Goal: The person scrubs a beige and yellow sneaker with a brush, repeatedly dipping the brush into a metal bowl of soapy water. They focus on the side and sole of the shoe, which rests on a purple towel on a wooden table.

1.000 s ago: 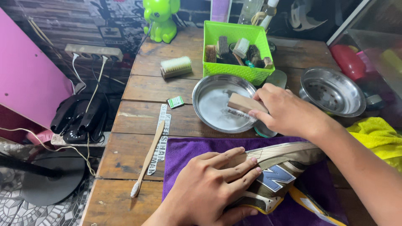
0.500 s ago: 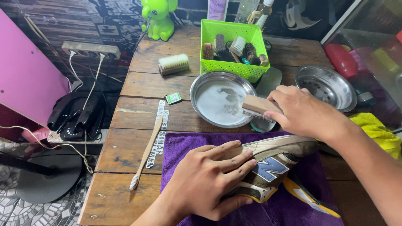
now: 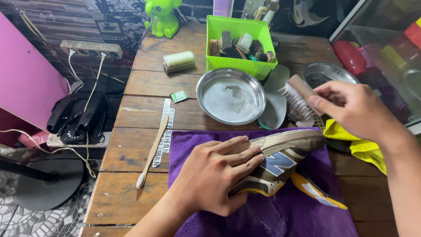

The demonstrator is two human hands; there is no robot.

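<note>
1. Sneaker [image 3: 285, 153], one, lies on its side at lower centre of the frame on a purple cloth [image 3: 280, 215], sole edge turned toward the upper frame.
2. Left hand [image 3: 215, 175] lies flat on the sneaker's heel end, fingers spread and pressing it down onto the cloth.
3. Right hand [image 3: 355, 109], at right of the frame, is closed around one wooden brush [image 3: 298, 94], held in the air above the sneaker's toe, bristles facing down and left.
4. Bowls: two metal ones. One bowl [image 3: 231, 97] with soapy water stands just above the cloth at centre; a second bowl [image 3: 329, 72] sits to the upper right, partly behind the held brush.
5. Two insoles [image 3: 274, 109] lie between the bowls, overlapping.
6. Yellow cloth [image 3: 359, 145], one, lies at the right edge of the purple one, under the right wrist.
7. Toothbrush [image 3: 152, 151], one, with a wooden handle, lies on the table [image 3: 140, 109] left of the purple cloth, head toward the lower frame.
8. Green basket [image 3: 239, 41], one, at upper centre holds several brushes; their count cannot be told.
9. One loose scrub brush [image 3: 178, 61] lies left of the basket.
10. Green elephant figure [image 3: 163, 17], one, stands at the top of the frame.
11. Power strip [image 3: 90, 47], one, sits at upper left.
</note>
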